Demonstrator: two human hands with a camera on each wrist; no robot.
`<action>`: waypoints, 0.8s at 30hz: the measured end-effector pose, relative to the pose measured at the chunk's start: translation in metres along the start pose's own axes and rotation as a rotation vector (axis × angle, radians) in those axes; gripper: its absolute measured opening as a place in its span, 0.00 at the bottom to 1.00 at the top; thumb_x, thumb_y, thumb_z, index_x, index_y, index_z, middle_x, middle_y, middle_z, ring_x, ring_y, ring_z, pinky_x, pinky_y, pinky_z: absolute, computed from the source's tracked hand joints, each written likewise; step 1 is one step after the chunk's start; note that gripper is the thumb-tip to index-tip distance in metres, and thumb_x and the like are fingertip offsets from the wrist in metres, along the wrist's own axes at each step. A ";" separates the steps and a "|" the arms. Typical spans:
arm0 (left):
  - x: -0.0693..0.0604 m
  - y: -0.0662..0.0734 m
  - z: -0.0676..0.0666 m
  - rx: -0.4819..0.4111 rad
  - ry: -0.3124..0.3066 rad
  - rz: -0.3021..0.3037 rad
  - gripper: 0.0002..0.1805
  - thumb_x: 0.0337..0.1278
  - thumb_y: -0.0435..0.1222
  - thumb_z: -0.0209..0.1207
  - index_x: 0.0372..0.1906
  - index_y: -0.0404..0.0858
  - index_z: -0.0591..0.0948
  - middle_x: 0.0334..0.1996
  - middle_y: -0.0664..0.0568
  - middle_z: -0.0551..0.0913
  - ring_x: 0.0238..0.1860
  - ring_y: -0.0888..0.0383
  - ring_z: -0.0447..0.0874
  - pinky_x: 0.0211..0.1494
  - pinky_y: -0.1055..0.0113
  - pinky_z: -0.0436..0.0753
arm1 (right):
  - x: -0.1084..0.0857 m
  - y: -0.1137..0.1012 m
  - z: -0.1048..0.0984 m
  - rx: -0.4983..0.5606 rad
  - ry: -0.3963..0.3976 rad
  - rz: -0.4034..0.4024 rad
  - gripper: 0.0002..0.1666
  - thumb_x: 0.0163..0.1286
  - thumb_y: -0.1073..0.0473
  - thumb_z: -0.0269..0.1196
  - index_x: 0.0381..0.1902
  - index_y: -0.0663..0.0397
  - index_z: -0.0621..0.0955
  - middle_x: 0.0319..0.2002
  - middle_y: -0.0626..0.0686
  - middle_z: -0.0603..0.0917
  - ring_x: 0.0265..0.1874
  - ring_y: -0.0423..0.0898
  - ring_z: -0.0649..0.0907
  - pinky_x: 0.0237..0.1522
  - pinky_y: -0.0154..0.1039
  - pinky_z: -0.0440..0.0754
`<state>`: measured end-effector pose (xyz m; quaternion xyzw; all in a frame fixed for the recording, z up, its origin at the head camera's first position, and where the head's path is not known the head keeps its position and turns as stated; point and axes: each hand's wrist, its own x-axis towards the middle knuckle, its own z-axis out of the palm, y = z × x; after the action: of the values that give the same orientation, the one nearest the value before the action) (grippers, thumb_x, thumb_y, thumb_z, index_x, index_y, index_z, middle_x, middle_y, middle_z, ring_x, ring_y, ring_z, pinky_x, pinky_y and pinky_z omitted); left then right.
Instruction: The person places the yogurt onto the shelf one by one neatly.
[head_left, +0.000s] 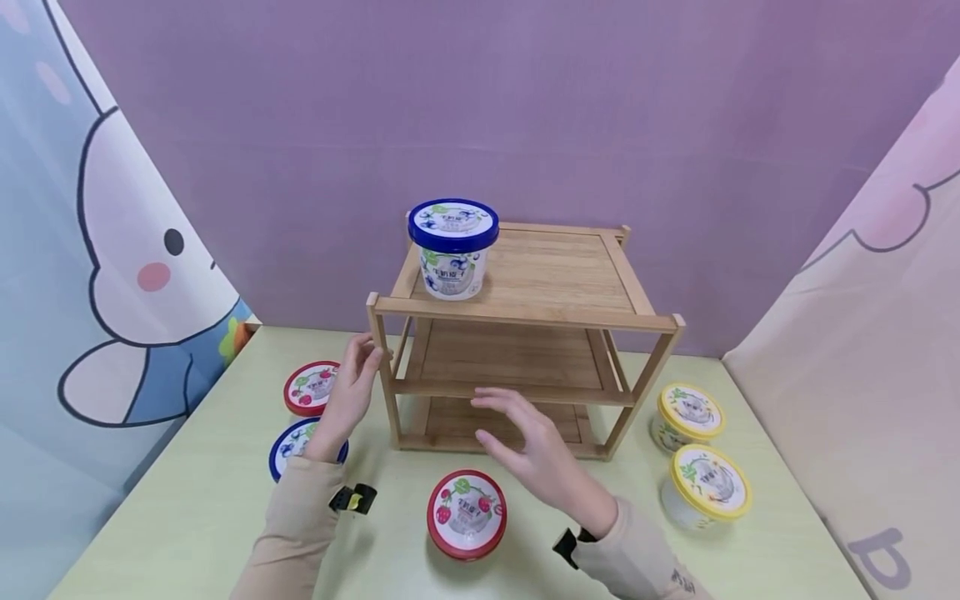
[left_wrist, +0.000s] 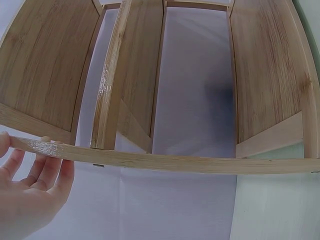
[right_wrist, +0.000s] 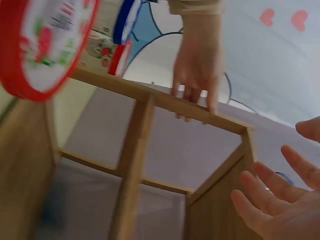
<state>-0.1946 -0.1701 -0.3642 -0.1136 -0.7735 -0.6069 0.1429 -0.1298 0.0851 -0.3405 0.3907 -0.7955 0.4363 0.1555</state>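
My left hand holds the front left post of a three-tier wooden shelf rack. In the left wrist view, the thumb of that hand lies on one side of the post and its fingers on the other. My right hand hovers before the rack, fingers spread and holding nothing. A blue-lidded tub with blueberry pictures stands on the top tier at the left. Between my forearms, a red-lidded tub with strawberry pictures stands on the table.
Left of the rack are another red-lidded tub and a second blue-lidded tub, partly hidden by my left arm. Two yellow-lidded tubs, one farther back and one nearer, stand at the right. A purple cloth hangs behind the rack.
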 end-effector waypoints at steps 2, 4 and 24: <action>-0.001 0.001 0.000 0.004 -0.007 -0.011 0.19 0.67 0.36 0.38 0.56 0.28 0.57 0.48 0.32 0.67 0.55 0.43 0.65 0.60 0.50 0.61 | -0.007 0.003 0.003 -0.004 -0.022 0.049 0.21 0.59 0.63 0.60 0.51 0.56 0.72 0.54 0.53 0.73 0.55 0.47 0.71 0.55 0.44 0.69; -0.001 0.001 0.000 0.000 -0.009 -0.017 0.19 0.67 0.37 0.38 0.56 0.29 0.57 0.49 0.32 0.67 0.56 0.42 0.64 0.61 0.49 0.61 | -0.014 0.006 0.006 0.001 -0.045 0.102 0.21 0.59 0.61 0.60 0.51 0.54 0.72 0.54 0.51 0.73 0.55 0.46 0.71 0.55 0.44 0.69; -0.002 0.000 0.001 -0.010 -0.001 -0.007 0.20 0.67 0.38 0.39 0.57 0.30 0.57 0.49 0.33 0.67 0.56 0.43 0.64 0.61 0.48 0.60 | -0.058 0.017 0.043 -0.056 -0.044 0.316 0.24 0.54 0.58 0.64 0.50 0.53 0.74 0.53 0.52 0.71 0.53 0.54 0.72 0.50 0.55 0.71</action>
<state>-0.1929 -0.1688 -0.3650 -0.1117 -0.7709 -0.6113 0.1399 -0.1015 0.0835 -0.4087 0.2657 -0.8622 0.4241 0.0782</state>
